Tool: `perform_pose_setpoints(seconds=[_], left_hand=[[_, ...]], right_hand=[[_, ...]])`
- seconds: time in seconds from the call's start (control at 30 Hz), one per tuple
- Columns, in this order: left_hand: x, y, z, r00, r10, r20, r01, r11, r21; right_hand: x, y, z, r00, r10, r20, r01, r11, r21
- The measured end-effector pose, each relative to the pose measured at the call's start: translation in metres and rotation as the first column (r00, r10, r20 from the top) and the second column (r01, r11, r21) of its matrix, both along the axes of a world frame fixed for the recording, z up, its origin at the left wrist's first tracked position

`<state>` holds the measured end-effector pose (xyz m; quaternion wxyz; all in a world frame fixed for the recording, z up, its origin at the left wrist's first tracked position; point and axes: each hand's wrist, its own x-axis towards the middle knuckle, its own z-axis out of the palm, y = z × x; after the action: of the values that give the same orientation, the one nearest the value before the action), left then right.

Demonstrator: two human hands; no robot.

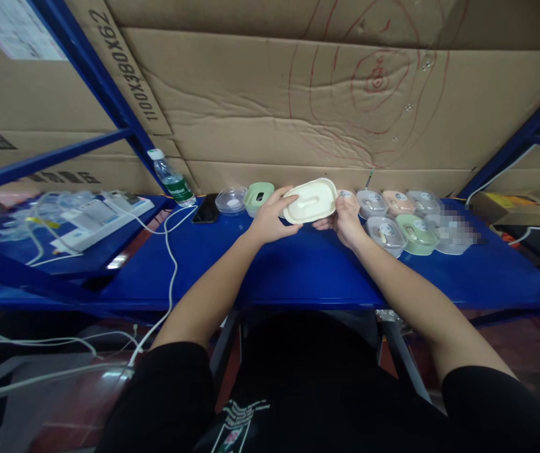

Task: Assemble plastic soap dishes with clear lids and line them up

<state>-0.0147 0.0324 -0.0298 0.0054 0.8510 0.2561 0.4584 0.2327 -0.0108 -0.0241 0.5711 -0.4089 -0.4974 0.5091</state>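
Between my two hands is a cream-coloured, rounded rectangular plastic lid (311,202), tilted up with its rimmed, recessed side facing me. My left hand (273,217) grips its left end, fingers behind and thumb below. On the right end, my right hand (342,220) pinches the edge between closed fingers. Just behind my left hand stands a green box with a dark slot (254,199). A clear round-cornered container (231,201) sits left of it. To the right of my right hand are several lidded boxes, among them a green one (415,234) and a grey one (385,235).
On the left are a water bottle (175,182), a black phone (205,209) and a white power strip (104,220) with plastic bags. White cables (171,264) run across the blue table (312,277). A cardboard wall (232,88) closes the back; blue posts (95,69) flank it.
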Motion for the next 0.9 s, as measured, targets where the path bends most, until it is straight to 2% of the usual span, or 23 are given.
perform_pose_setpoints(seconds=[0.2,0.3,0.4,0.47,0.57,0.7,0.9], left_hand=[[0.002,0.006,-0.001,0.959,-0.129,0.253,0.182,0.962,-0.203],[0.005,0.006,0.001,0.942,-0.121,0.312,0.226,0.917,-0.328],[0.006,0.006,0.002,0.925,-0.146,0.350,0.292,0.863,-0.413],[0.006,0.006,0.003,0.907,-0.173,0.383,0.345,0.828,-0.443],[0.006,0.006,0.002,0.887,-0.199,0.417,0.403,0.774,-0.488],[0.005,0.007,0.002,0.882,-0.171,0.438,0.408,0.741,-0.533],[0.002,0.009,0.003,0.869,-0.145,0.474,0.416,0.734,-0.537]], right_hand=[[-0.001,-0.006,0.015,0.997,-0.074,-0.033,0.073,0.997,-0.031],[0.001,-0.008,0.018,0.997,-0.074,-0.003,0.074,0.995,-0.061],[0.002,-0.008,0.014,0.999,-0.036,0.026,0.038,0.998,-0.055],[0.003,-0.007,0.010,0.999,0.009,0.047,-0.008,1.000,-0.016],[0.004,-0.007,0.005,0.995,0.037,0.089,-0.047,0.992,0.117],[0.003,-0.006,0.003,0.988,-0.050,0.145,0.009,0.962,0.271],[0.001,-0.007,0.009,0.936,-0.191,0.295,0.068,0.922,0.382]])
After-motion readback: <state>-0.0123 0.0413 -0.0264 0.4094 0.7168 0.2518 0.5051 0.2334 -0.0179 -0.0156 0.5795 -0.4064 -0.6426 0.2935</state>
